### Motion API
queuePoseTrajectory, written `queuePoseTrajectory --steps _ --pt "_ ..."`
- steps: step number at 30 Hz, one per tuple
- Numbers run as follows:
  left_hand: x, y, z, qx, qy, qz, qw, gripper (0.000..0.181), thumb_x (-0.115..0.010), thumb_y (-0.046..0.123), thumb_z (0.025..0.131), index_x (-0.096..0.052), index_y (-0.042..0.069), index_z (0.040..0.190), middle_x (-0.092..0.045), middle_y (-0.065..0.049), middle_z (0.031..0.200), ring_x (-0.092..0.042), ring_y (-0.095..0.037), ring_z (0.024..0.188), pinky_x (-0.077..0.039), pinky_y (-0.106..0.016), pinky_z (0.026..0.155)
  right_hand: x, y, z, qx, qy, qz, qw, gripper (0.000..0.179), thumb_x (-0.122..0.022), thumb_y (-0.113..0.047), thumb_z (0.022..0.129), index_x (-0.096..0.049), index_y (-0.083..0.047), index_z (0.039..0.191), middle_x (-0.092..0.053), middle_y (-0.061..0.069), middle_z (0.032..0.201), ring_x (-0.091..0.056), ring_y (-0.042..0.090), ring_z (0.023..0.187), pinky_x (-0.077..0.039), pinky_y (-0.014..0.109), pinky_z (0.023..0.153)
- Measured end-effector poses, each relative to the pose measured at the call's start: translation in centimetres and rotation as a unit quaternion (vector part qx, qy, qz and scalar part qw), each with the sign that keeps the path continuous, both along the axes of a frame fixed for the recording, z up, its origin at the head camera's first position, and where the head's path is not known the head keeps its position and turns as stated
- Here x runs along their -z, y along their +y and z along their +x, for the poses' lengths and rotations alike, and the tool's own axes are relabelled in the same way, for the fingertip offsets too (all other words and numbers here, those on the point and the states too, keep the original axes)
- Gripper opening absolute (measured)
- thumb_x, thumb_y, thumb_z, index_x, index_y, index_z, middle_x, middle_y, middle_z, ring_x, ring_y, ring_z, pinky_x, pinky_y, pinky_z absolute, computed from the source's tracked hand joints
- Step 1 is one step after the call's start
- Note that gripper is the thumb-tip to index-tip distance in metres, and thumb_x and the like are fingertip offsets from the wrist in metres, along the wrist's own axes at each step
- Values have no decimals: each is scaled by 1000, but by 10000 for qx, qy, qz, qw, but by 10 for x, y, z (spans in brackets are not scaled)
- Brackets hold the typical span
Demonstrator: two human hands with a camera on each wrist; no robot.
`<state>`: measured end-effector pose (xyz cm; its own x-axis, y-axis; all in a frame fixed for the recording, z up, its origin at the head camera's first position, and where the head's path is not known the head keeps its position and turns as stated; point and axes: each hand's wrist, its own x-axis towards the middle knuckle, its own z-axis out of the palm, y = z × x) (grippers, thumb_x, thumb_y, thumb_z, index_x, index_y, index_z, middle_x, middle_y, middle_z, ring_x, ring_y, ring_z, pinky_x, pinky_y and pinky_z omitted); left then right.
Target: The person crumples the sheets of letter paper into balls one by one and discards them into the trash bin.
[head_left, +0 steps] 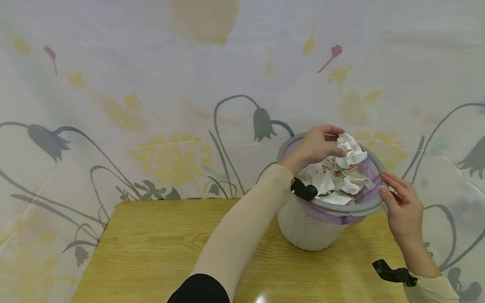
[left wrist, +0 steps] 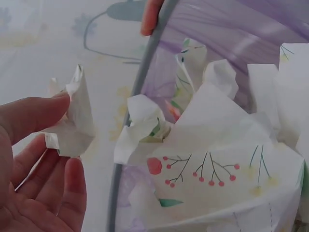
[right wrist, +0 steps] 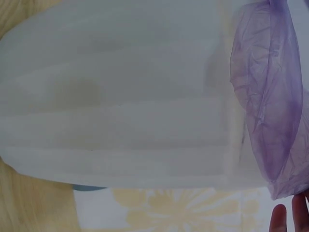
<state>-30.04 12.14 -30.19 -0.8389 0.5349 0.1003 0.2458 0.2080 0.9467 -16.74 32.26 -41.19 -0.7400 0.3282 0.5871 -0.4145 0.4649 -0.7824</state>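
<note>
Over the opening of a white trash bin, my left hand holds a crumpled piece of white paper. The left wrist view shows that paper between the thumb and the fingers. My right hand is at the bin's right side, its thumb and fingers on the grey rim. In the right wrist view, fingertips show beside the purple bag folded over the bin's edge. Crumpled papers with printed flowers and red berries fill the bag.
The bin stands on a wood-grain table, near its back right. Behind and around the table hangs a pale cloth printed with flowers. A black camera mount on the left wrist hangs over the near rim.
</note>
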Motion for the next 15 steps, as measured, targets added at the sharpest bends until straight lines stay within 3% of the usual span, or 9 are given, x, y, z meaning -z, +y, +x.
queuePoseTrajectory --steps 5,9,12,15 --pt "2 10 2 608 270 -577 9961 59 -86 9 78 -63 13 132 -59 2 135 -52 -7 125 -48 -15 84 0 -1 0 -54 -7 -47 10000 29 -60 4 97 -63 11 125 -60 -6 127 -50 8 120 -44 11 90" --pt "2 12 5 1185 237 -980 9878 63 -86 11 78 -61 15 135 -57 4 137 -51 -6 126 -51 -19 75 -2 -2 2 11 -90 -6 10000 29 -59 2 97 -64 9 125 -60 -6 127 -50 7 120 -43 11 90" --pt "2 13 6 1493 185 -1001 9835 67 -86 10 78 -57 13 139 -55 3 138 -51 -10 127 -50 -18 76 -2 -1 2 46 -138 64 9999 29 -59 1 98 -64 8 126 -60 -6 127 -50 7 120 -43 11 91" --pt "4 14 6 1570 210 -857 9836 71 -87 11 78 -54 12 142 -56 3 136 -52 -10 125 -48 -14 83 -2 0 1 64 -166 96 9998 29 -59 1 98 -64 7 126 -60 -6 128 -50 7 121 -43 11 91"
